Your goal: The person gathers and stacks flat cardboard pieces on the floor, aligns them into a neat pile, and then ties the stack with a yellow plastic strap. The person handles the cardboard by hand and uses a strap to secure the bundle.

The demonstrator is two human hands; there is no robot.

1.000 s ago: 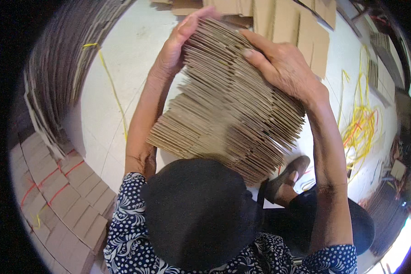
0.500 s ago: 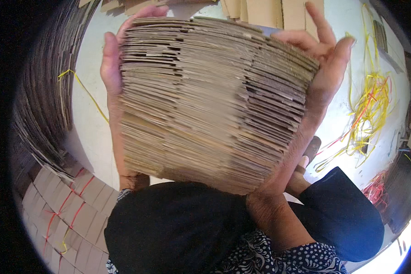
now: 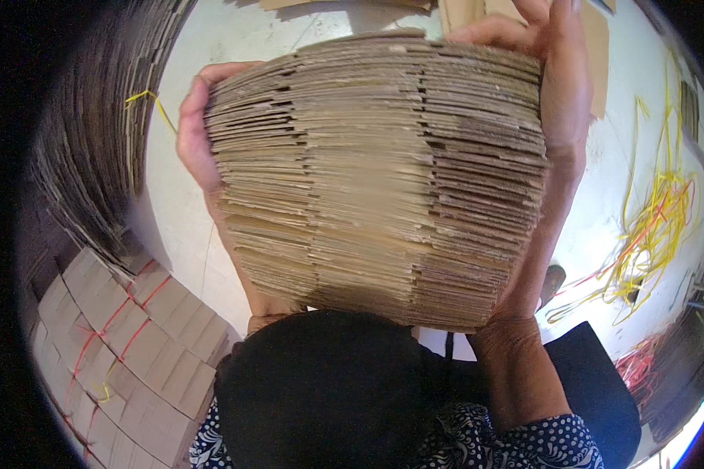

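Observation:
A thick stack of flat, slotted brown cardboard pieces [image 3: 371,180] is held up in front of me over my dark-clothed lap, its layered edges turned toward me. My left hand [image 3: 196,131] presses against the left side, its fingers curled over the upper left corner. On the other side my right hand [image 3: 565,90] grips the stack, palm and wrist along the right edge and fingers reaching over the top right corner. Both forearms run up along the sides of the stack. The fingertips behind it are partly hidden.
Tall rows of dark cardboard [image 3: 105,117] with a yellow tie [image 3: 142,95] stand at the left. Below them lie cardboard bundles [image 3: 156,336] bound with red string. Tangled yellow strapping [image 3: 661,211] and red string [image 3: 640,366] lie on the pale floor [image 3: 606,195] at right.
The stack has turned slightly and sits more level, its right side higher. My right hand has moved up with it, and its fingers are closer over the top corner. My view has shifted a little.

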